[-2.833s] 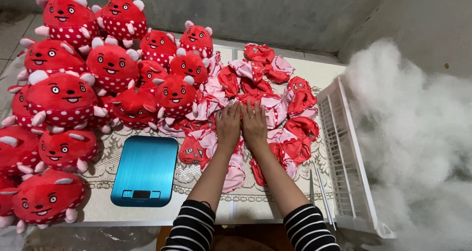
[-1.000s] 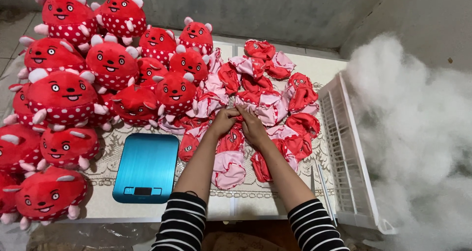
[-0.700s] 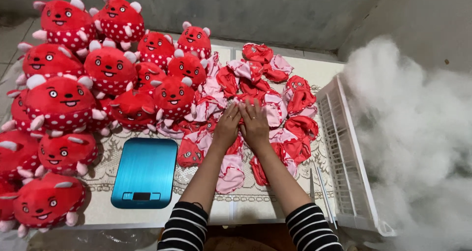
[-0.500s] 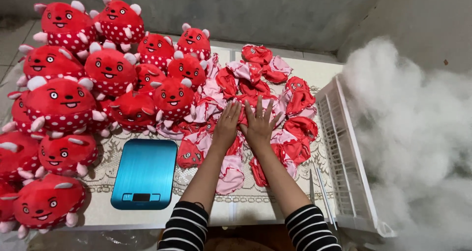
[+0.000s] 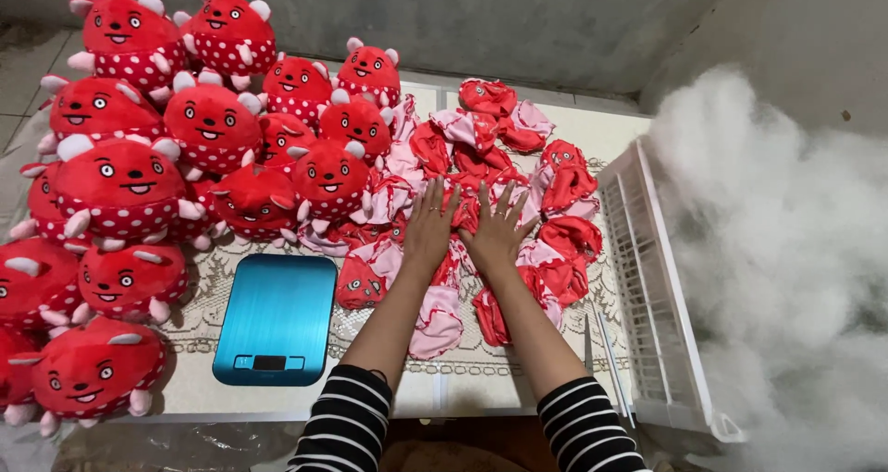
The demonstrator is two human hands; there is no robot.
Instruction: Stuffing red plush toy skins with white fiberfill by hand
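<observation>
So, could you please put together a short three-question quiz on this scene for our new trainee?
1. True or false: both hands lie flat and open on the unstuffed toy skins.
2. What lies nearest the left hand: A) blue kitchen scale, B) white rack, C) fibre stuffing?
3. Which side of the table holds the stuffed red plush toys?

Key: 1 true; 2 A; 3 the left side. The right hand also holds nothing.

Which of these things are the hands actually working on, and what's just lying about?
In hand:
left hand and right hand, flat on the unstuffed red-and-pink toy skins

Lying about:
stuffed red toys
blue scale
white basket
white stuffing
</observation>
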